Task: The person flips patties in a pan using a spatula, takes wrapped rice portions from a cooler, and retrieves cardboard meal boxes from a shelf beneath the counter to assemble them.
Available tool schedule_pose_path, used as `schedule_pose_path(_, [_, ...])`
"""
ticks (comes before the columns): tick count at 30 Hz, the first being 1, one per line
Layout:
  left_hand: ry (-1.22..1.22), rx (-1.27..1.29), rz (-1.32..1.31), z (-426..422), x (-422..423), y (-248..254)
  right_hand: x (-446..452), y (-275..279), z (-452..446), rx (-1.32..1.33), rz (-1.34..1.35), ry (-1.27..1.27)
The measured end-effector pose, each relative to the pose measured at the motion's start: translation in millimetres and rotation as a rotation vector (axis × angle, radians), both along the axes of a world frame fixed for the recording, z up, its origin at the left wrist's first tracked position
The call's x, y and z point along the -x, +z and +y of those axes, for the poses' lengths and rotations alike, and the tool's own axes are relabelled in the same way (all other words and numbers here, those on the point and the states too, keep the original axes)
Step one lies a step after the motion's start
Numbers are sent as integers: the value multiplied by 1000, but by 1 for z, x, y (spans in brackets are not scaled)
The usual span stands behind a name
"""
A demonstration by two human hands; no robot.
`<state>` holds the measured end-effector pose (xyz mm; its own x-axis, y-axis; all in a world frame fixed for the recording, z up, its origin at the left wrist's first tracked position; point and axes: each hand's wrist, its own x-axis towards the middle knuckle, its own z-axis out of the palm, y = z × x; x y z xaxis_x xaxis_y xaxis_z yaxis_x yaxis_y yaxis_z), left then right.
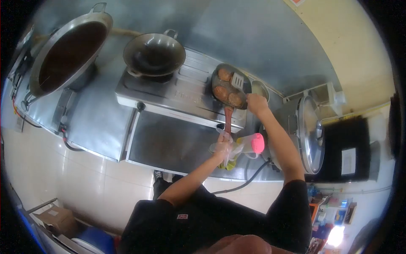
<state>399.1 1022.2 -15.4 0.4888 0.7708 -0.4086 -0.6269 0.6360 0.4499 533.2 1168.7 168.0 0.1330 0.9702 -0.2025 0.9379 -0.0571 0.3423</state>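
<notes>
A dark frying pan (pixel 217 94) with several browned round patties (pixel 220 92) sits over the right side of the gas stove. My left hand (pixel 223 146), with clear plastic around it, is wrapped round the pan's brown handle (pixel 228 118). My right hand (pixel 256 104) is closed at the pan's right edge, on the slotted turner, whose pale slotted head (pixel 238 81) lies over the pan between the patties. Close by my left hand stands a clear jug with a pink lid (pixel 257 143).
An empty wok (pixel 154 55) rests on the stove's (pixel 190 91) left burner. A large pan of dark liquid (pixel 72 57) stands far left. Behind my right hand is a small pot (pixel 259 89); a big lidded pot (pixel 311 134) stands right. A hose (pixel 249 181) hangs at the counter's front.
</notes>
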Motion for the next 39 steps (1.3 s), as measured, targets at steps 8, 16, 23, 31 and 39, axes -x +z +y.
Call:
schedule_pose_path(8, [8, -6, -40, 1, 9, 22, 19, 74, -10, -8, -53, 22])
schedule_pose_path(16, [-10, 40, 12, 8, 5, 12, 52, 31, 34, 42, -117, 127])
schedule_pose_path(23, [-3, -3, -45, 10, 9, 14, 45, 84, -38, 13, -44, 79])
schedule_pose_path(31, [-45, 98, -28, 17, 5, 19, 29, 28, -44, 42, -39, -79])
schedule_pose_path(39, [-38, 20, -53, 17, -1, 4, 37, 79, -39, -12, -15, -50])
